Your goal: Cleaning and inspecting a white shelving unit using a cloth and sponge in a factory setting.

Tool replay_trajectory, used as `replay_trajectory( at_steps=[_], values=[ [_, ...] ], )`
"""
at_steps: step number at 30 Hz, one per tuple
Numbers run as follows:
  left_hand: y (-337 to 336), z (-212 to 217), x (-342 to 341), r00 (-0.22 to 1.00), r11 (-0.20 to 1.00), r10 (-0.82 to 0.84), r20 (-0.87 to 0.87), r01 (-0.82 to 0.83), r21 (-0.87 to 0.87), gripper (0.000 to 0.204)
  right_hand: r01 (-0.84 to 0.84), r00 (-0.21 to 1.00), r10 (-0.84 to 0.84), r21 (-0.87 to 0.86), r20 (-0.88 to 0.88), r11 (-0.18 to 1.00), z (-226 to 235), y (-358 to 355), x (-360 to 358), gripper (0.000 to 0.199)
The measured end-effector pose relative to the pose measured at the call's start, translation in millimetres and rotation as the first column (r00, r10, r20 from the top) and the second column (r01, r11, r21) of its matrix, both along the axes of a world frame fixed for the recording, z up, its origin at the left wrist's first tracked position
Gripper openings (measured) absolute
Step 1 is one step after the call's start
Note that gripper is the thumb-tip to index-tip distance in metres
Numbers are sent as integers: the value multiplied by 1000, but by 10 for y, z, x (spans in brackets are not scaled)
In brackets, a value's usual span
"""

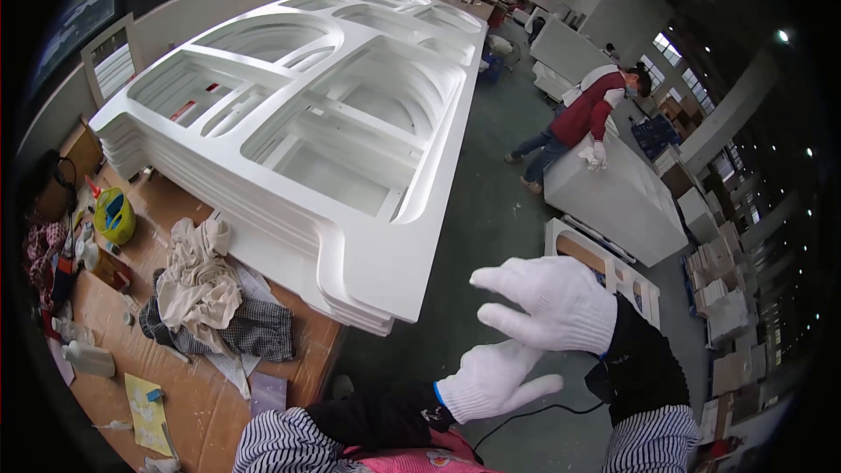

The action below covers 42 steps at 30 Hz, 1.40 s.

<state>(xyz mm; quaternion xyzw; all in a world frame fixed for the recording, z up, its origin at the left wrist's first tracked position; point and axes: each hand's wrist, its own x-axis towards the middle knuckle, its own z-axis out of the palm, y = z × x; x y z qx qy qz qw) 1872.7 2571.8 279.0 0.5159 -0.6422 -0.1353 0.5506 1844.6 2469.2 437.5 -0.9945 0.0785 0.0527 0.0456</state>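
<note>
Head camera: two white gloves [574,320] meet, lower centre! Right hand [541,300] spreads its fingers, nothing visibly held; left hand [491,383] has fingertips hidden, grip unclear. One panel stack [385,250], upper left, layers hard to count.

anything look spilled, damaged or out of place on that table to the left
No obvious spill or damage. The untidy spot is a crumpled cream cloth heaped over a checked cloth on the brown tabletop, beside the stacked white panels; it looks dropped rather than folded.

wearer's gloves [565,307] [491,383]: 2 | striped sleeves [650,440] [282,445]: 2 | panel stack [385,250]: 1 | green basket [116,221]: 1
</note>
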Motion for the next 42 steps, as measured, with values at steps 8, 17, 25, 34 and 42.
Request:
replay_trajectory(
  at_steps=[8,17,25,34,42],
  values=[
    [-202,-329,537,712,953,296,-637,-269,142,65,658,741,-657,346,-138,669,-1365,-305,-1975,51],
    [-368,-261,299,583,853,412,-700,-518,71,46,969,245,-792,157,-559,189,-3577,721,-5264,51],
    [-1587,-625,-2261,831,530,-407,379,-123,839,49,907,339,-836,385,-431,169,-3978,857,-6610,43],
    [-3044,-2326,-3924,322,307,-846,424,-356,883,43,823,260,-887,568,-381,-3,-4606,-191,-8052,48],
    [-5285,-2867,-6957,92,102,-983,156,-435,895,40,808,239,-475,445,-847,-387,-5670,322,-10272,55]
  ],
)
